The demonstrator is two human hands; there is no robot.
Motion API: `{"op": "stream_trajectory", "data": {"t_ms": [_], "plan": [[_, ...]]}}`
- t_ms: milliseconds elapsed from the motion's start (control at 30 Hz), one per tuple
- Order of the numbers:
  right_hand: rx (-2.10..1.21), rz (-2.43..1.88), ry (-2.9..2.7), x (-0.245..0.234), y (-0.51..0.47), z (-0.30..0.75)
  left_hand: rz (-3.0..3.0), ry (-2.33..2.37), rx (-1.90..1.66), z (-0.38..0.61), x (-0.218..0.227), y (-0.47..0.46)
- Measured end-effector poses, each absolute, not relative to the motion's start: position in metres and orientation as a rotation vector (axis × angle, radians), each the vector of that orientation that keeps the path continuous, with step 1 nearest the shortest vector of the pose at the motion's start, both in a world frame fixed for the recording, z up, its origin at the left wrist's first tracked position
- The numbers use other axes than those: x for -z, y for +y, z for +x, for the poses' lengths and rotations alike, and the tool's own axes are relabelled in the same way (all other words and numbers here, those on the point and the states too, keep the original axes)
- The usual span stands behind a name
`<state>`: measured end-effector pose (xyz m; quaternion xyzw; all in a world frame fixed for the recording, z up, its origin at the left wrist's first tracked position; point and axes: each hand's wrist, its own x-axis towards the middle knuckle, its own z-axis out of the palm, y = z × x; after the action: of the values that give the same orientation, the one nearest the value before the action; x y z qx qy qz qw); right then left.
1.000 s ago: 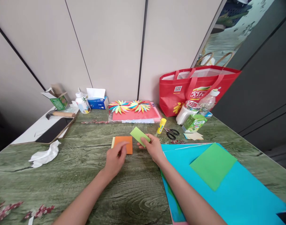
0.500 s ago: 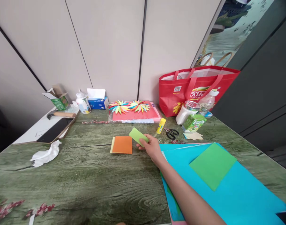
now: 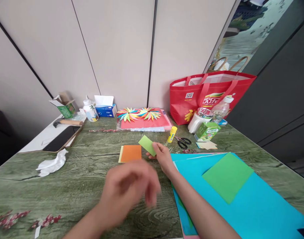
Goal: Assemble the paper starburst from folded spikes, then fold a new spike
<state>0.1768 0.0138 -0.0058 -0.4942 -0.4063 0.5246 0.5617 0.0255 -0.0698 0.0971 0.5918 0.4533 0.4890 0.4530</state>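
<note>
Between thumb and fingers my right hand (image 3: 162, 156) pinches a small folded piece of light green paper (image 3: 147, 145), held above the table. My left hand (image 3: 130, 189) is raised in front of it, blurred by motion; its fingers curl loosely and hold nothing that I can see, apart from the green paper. Just beyond my left hand lies a small stack of orange paper (image 3: 131, 153), with a pale yellow edge showing at its left side. Under my right forearm spread large blue sheets (image 3: 251, 202), with a green paper square (image 3: 228, 177) on top.
A yellow glue stick (image 3: 172, 134) stands beside black-handled scissors (image 3: 183, 142). Two multicoloured paper stars (image 3: 149, 114) rest on a red packet at the back. A red bag (image 3: 182, 106), a mug (image 3: 196, 122) and a green box (image 3: 207, 131) stand right; a crumpled tissue (image 3: 52, 162) lies left.
My left hand has come up from the bottom edge into the middle of the view. The right hand still holds the green paper, in nearly the same place.
</note>
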Motion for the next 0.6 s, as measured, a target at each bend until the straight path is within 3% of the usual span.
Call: {"op": "stream_trajectory", "data": {"t_ms": [267, 600], "plan": [[-1.241, -1.121, -0.957, 0.010, 0.016, 0.175, 1.119, 1.167, -1.049, 0.037, -0.012, 0.005], [-0.689, -1.042, -1.720, 0.007, 0.000, 0.165, 1.086, 0.982, -1.121, 0.031, -0.003, 0.008]]}}
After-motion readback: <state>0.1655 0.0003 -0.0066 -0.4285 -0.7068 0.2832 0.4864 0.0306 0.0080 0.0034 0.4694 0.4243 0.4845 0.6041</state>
